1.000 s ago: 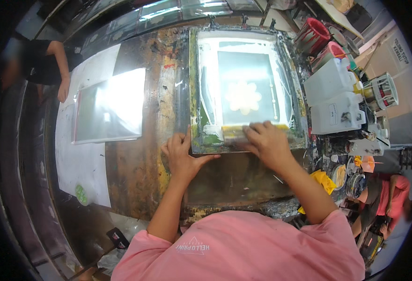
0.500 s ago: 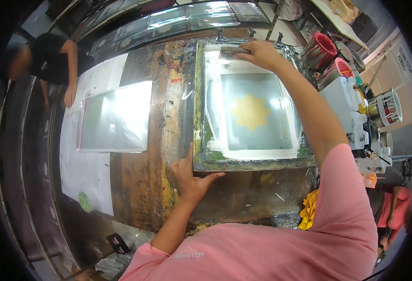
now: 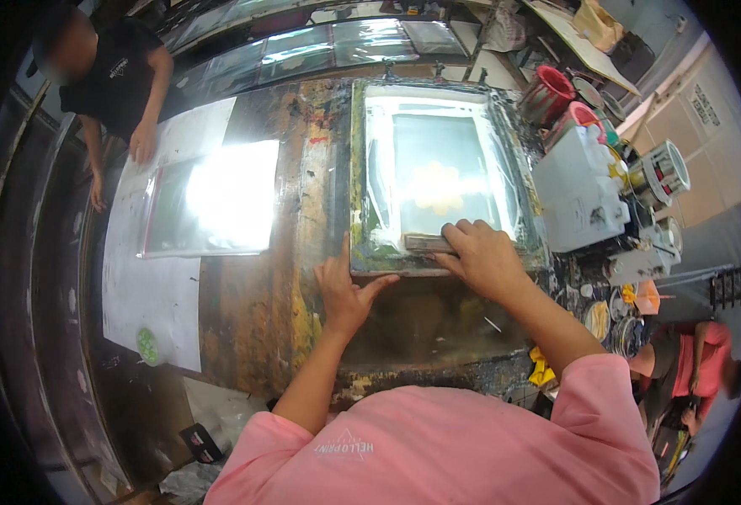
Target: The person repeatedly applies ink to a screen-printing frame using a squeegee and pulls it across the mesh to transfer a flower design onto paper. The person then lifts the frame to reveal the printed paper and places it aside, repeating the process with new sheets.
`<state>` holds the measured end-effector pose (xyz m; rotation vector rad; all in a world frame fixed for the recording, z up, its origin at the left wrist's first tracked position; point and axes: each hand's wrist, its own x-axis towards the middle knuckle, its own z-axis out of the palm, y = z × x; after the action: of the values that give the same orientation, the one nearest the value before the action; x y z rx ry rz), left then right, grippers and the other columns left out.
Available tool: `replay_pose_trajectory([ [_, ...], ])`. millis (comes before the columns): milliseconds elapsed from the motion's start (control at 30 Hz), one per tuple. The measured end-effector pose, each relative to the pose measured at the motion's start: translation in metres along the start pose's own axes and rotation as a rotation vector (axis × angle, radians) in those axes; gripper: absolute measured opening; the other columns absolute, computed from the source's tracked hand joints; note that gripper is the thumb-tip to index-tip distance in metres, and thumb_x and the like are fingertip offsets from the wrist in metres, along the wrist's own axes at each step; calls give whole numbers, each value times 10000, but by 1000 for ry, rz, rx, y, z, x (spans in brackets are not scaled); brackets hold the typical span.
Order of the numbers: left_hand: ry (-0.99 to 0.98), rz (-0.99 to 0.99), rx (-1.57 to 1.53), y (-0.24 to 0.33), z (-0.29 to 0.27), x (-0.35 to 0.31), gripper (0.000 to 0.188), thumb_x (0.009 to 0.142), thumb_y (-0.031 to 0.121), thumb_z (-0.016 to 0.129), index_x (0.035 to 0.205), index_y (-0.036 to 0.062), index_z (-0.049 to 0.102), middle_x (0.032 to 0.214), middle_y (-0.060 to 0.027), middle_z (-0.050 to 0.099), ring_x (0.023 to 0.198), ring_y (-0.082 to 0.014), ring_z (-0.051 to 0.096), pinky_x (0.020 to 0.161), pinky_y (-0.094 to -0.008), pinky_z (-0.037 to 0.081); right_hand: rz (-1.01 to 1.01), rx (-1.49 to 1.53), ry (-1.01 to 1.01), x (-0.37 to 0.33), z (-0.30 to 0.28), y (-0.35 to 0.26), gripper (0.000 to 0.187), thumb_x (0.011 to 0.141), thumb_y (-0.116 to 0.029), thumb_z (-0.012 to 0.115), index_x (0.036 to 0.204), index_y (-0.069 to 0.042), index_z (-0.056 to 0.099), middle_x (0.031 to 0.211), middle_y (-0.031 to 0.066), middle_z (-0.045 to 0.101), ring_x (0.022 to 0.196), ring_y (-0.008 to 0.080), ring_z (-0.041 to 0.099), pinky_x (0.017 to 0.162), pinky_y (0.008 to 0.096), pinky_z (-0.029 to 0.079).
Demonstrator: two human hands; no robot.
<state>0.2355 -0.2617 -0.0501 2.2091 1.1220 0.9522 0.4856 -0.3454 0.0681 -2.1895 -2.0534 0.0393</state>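
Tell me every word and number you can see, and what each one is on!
I can't copy out words, but here is where the writing is:
Pink T-shirt: white lettering with a triangle, on the chest.
Pale wall panel: dark lettering, upper right.
Black T-shirt: small white print, too small to read.
Black packet: pale print, too small to read.
Silver paint can: label markings, too blurred to read.

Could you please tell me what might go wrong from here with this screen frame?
The squeegee in the right hand is close to the screen frame's near rim, so it might bump it. The frame could shift if the left hand, spread around its near left corner, slips. The white plastic jugs crowding its right side might get knocked.
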Motion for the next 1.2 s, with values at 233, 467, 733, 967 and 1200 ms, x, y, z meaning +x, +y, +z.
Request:
replay_pose_trajectory([
  [233,144,-130,-623,47,-10,36,986,823,351,950,1559,-92,466,1110,-185,668,1055,-293,599,945,-381,498,-37,-83,272,-4,-52,-8,402,947,-426,716,1082,-53,653,978,126,693,1009,333,664,944,555,514],
  [467,168,151,-334,73,-38,84,1117,855,487,895,1623,-98,334,1453,-283,545,1347,-398,505,1167,-508,364,-110,-183,704,72,-133,8,441,968,-511,672,935,-74,728,853,106,708,868,306,696,966,529,416],
  [733,-297,36,361,47,-17,39,1188,825,737,783,1594,-87,409,1684,-264,391,1625,-409,248,1249,-730,-90,-12,9,603,124,-201,23,616,1017,-587,575,784,-35,719,662,151,664,656,319,669,634,446,483],
  [967,64,-32,40,32,-36,122,743,959,419,785,1518,-21,570,1549,-231,588,1544,-386,441,1316,-619,45,-38,-50,770,137,-217,7,570,989,-496,606,726,1,701,640,185,648,607,330,649,615,445,480],
  [1200,237,-134,335,-90,-119,128,708,955,396,775,1532,35,581,1579,-193,574,1556,-365,429,1308,-635,77,8,8,594,133,-201,26,536,1030,-528,609,915,-11,695,815,188,680,754,380,646,730,461,446],
])
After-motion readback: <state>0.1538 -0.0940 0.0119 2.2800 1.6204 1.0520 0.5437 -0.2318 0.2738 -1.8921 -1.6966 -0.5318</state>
